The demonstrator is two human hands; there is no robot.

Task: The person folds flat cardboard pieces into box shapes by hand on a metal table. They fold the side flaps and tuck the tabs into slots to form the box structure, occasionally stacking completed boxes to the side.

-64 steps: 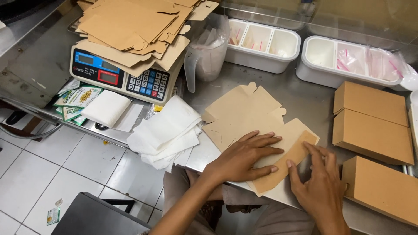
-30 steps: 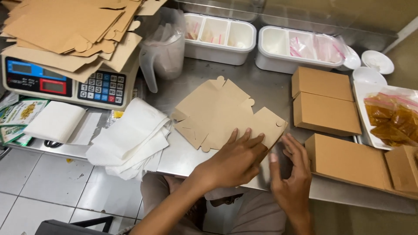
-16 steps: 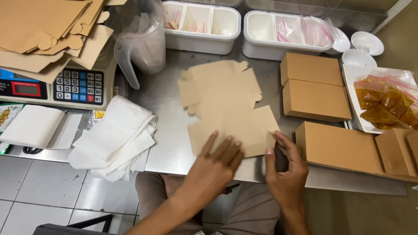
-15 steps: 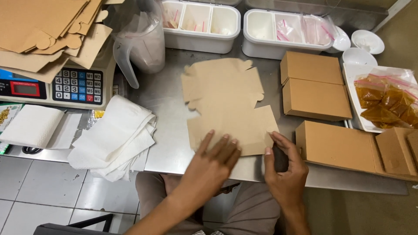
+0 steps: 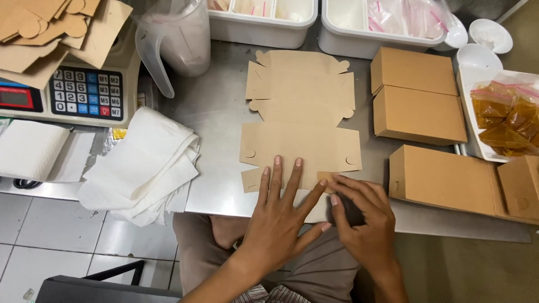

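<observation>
I saw left hand released, flat on matte die-cut cardboard blank; right hand pinching its near flap on steel counter.

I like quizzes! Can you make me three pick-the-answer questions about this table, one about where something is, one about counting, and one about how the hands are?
1. Where is the pile of white paper napkins?
A. left of the flat brown cardboard box blank
B. inside a white tub
C. on the scale

2. How many folded brown cardboard boxes lie right of the blank?
A. one
B. four
C. nine

3. What is the left hand doing?
A. pressing flat on the blank
B. holding a cup
C. hanging in the air

Answers: 1 A, the napkins lie on the steel counter left of the blank. 2 B, four boxes show, such as. 3 A, its fingers spread on the blank, beside the right hand.
</observation>
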